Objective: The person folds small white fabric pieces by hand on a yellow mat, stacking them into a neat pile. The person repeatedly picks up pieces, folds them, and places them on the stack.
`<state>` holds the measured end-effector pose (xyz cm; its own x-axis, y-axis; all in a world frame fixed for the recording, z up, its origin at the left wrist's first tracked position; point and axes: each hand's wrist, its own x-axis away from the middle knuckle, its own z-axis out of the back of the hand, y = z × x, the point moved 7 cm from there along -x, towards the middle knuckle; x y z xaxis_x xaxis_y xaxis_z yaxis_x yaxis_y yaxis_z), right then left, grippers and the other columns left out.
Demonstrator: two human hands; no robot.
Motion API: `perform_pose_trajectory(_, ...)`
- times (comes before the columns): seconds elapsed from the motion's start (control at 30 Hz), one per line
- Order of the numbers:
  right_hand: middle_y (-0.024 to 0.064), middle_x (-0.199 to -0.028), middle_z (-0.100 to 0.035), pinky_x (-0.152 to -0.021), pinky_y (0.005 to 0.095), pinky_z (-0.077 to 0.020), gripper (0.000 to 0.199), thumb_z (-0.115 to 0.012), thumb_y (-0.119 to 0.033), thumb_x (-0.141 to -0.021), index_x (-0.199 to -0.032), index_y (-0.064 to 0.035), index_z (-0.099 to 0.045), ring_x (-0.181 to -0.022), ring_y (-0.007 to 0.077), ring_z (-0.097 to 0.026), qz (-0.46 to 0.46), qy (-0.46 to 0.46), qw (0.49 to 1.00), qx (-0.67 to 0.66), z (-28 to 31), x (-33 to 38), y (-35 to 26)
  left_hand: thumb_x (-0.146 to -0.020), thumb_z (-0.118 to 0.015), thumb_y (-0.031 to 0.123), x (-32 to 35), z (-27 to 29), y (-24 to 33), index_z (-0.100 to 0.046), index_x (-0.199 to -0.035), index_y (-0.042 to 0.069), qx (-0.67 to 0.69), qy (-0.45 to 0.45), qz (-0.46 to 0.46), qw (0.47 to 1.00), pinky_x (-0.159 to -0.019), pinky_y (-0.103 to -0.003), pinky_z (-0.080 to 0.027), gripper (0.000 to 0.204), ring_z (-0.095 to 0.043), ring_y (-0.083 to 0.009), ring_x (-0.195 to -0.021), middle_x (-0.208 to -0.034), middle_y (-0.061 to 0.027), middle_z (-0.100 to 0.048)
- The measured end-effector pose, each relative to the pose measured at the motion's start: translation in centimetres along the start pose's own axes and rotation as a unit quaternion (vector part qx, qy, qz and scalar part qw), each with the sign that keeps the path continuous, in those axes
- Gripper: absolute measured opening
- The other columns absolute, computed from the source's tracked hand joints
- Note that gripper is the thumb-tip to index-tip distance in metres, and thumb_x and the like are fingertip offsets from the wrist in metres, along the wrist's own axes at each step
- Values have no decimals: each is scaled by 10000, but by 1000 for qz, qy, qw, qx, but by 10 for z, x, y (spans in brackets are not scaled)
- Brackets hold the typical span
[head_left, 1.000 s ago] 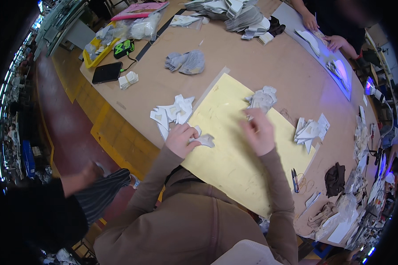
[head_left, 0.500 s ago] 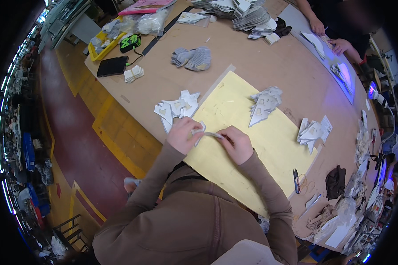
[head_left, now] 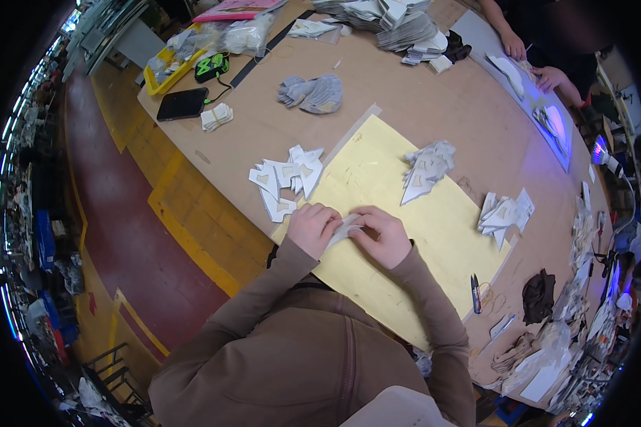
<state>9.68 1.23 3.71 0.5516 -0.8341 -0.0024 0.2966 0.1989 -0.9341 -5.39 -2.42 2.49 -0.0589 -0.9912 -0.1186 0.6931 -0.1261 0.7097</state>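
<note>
The left hand (head_left: 313, 229) and right hand (head_left: 382, 238) come close together at the near left part of a yellow sheet (head_left: 399, 249) on the bench (head_left: 384, 92). Both are narrow, fingers curled, pinching one pale cut piece (head_left: 342, 233) between them, the left at its left side, the right at its right. Just beyond the left hand lie loose white pieces (head_left: 283, 178), mostly left of the sheet. A grey stack (head_left: 429, 169) rests on its far right part; a white pile (head_left: 504, 213) sits farther right, near the sheet's right edge. Dark-handled snips (head_left: 476, 293) lie on the near right.
</note>
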Motion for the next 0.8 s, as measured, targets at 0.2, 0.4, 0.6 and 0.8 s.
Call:
perform_pose_trajectory(0.2,124,-854,-670,-652,299,-520,127,-638,-30,-841,-963,-3,-662,-693,234,-643,10,93,995,41,30,1,-4,-846,-666,129,-14,28,-11,-659,-932,44,47,64,51,995,-770,-371,-453,121,-576,-271,-835,-911,-86,-643)
perform_pose_trajectory(0.4,128,-848,-673,-651,307,-516,160,-634,-29,-846,-1002,-2,-655,-702,238,-644,-3,254,958,136,107,5,8,-804,-726,281,-48,76,-59,-635,-1066,69,-192,179,63,963,-949,-416,-391,350,-514,-309,-1094,-1151,-126,-587)
perform_pose_trajectory(0.6,150,-1123,-608,-877,362,-473,329,-644,-36,-833,-1161,-40,-610,-1036,291,-588,29,269,923,274,124,6,9,-762,-752,231,-72,54,-51,-615,-1083,75,-177,92,51,979,-1086,-532,-207,383,-419,-302,-1256,-1220,-112,-551)
perform_pose_trajectory(0.8,144,-1213,-565,-930,385,-448,362,-665,-47,-825,-1183,-49,-608,-1126,309,-539,54,305,903,296,118,10,-7,-809,-730,135,-85,42,-11,-619,-1040,58,61,27,80,994,-970,-416,-410,268,-602,-218,-1030,-1017,-83,-645)
